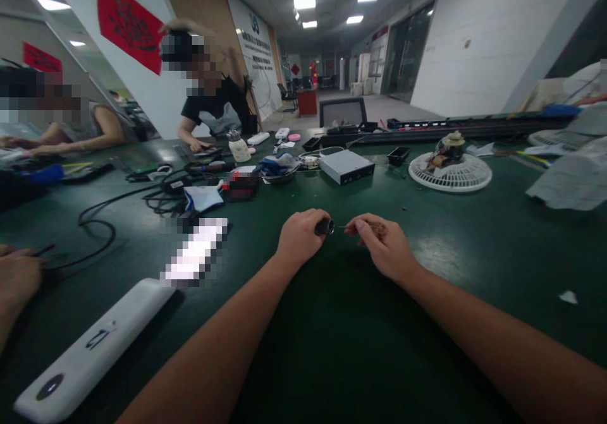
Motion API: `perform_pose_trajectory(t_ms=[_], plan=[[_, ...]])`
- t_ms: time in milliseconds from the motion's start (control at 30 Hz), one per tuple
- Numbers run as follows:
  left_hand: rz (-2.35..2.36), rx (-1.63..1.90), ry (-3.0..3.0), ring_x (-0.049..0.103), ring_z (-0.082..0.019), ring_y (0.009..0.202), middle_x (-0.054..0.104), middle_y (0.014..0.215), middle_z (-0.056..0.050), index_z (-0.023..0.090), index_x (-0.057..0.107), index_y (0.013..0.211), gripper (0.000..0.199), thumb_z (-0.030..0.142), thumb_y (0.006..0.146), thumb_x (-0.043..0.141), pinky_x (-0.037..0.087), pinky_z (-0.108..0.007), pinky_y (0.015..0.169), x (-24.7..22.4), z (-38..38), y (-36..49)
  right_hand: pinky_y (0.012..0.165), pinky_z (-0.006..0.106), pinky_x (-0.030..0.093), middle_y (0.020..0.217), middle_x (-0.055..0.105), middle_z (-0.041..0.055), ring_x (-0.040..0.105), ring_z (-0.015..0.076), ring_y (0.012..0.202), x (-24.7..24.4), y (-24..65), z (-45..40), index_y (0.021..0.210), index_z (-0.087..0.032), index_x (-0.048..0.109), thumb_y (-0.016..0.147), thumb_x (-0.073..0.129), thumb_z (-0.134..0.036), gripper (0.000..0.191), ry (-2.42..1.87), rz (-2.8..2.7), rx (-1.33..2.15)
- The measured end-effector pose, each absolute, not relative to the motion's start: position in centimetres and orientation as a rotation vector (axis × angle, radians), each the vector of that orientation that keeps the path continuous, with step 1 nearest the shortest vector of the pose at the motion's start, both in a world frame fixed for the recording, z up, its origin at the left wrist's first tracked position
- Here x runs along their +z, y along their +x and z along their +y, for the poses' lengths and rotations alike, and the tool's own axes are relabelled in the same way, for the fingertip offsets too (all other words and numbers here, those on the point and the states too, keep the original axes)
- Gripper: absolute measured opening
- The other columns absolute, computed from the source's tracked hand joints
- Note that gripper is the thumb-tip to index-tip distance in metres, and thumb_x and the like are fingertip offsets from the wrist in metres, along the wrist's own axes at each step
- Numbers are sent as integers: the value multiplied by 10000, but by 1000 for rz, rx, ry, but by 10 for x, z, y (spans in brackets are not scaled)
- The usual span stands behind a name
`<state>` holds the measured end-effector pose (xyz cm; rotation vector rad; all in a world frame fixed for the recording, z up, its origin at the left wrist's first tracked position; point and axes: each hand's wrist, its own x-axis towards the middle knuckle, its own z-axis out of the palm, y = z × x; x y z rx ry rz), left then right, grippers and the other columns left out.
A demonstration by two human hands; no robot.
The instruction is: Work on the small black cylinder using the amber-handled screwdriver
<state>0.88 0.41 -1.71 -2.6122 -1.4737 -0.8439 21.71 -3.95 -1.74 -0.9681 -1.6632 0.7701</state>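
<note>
1. While the left hand (303, 234) wraps around a short dark tube (327, 226), keep that grip snug so the tube does not roll. Its round end points at the other hand.
2. The right hand (382, 244) has its fingers closed on a small brown bundle (378, 229). A thin strand (341, 226) sticks out from its fingertips toward the tube. I cannot tell if the strand touches the tube.
3. Both hands are near each other, just over the green table (455, 323). It looks best to hold the strand close to its tip, so it does not bend. Small, slow moves should work better than a hard push, which could kink it.
4. Resting both wrists on the table may help stop shakes.
5. Past the hands sit a gray box (346, 166) and a white fan grille (450, 174). Both are well apart from the hands, so there is elbow room.
6. To the left lies a long white gadget (95, 354). Mind it with the left arm.
</note>
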Motion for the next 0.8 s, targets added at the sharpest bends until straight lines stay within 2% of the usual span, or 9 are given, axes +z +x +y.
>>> perform_pose_trajectory(t_ms=[233, 433, 567, 800], plan=[[-1465, -834, -2595, 651, -211, 861, 722, 965, -1, 248, 660, 980, 219, 129, 797, 652, 475, -334, 760, -18, 5, 8, 648, 300, 571, 975, 762, 74, 717, 197, 850, -18, 216, -39, 1049, -197, 722, 1015, 517, -378, 276, -876, -1616, 868], [-1451, -851, -2596, 658, -198, 850, 720, 954, -5, 247, 663, 982, 231, 117, 791, 662, 484, -317, 746, -20, 6, 7, 674, 316, 570, 933, 759, 75, 721, 206, 859, -21, 216, -36, 974, -193, 736, 1014, 526, -374, 280, -872, -1641, 882], [-1464, -893, -2592, 661, -192, 852, 721, 956, -12, 236, 658, 973, 211, 122, 796, 662, 489, -307, 744, -20, 6, 7, 650, 319, 575, 962, 764, 79, 726, 228, 910, -20, 216, -36, 1024, -198, 724, 1006, 538, -391, 268, -850, -1563, 948], [-1465, -842, -2623, 662, -189, 841, 722, 961, -7, 241, 648, 972, 237, 113, 774, 672, 471, -297, 709, -18, 5, 7, 681, 327, 580, 965, 770, 84, 725, 215, 882, -19, 217, -36, 1030, -189, 728, 1011, 526, -383, 281, -865, -1580, 939]])
